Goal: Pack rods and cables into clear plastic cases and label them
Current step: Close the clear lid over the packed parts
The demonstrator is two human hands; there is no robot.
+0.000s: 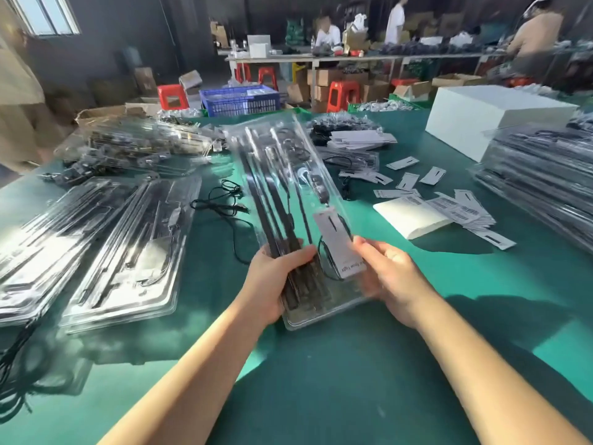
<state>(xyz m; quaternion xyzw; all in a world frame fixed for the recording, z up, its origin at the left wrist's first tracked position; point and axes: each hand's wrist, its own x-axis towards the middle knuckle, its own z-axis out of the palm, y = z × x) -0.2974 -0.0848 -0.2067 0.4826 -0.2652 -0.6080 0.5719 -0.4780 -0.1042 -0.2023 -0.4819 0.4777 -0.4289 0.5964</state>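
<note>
Both hands (327, 277) forward, fingers curled, gripping

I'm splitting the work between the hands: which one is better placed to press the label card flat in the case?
Probably the right hand: its fingers already sit at the label card. The left hand grips the clear case by the rods' end.

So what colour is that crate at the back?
Blue crate, seen in the head view.
</note>
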